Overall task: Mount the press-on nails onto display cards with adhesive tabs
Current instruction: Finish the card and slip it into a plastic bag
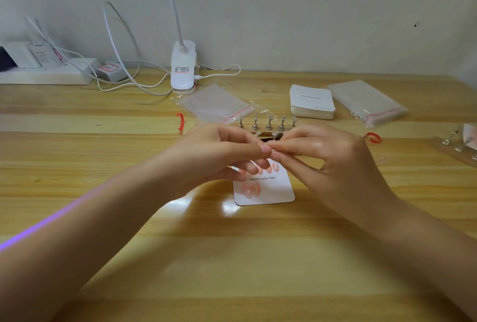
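A white display card (pixel 273 190) printed "Handmade Nail" lies on the wooden table, with pink press-on nails (pixel 249 189) stuck on it above and below the text. My left hand (pixel 219 156) and my right hand (pixel 327 159) meet just above the card's far edge, fingertips pinched together on something small (pixel 269 148); what it is I cannot tell. Behind the hands a row of metal nail stands (pixel 268 123) sits on a bar, partly hidden by my fingers.
A stack of blank cards (pixel 312 102) and clear bags (pixel 366 102) (pixel 216 104) lie at the back. A white clip lamp (pixel 183 68), cables and a power strip (pixel 44 73) are back left. Red strips (pixel 180 121) (pixel 373 137) and more stands (pixel 456 140) lie around.
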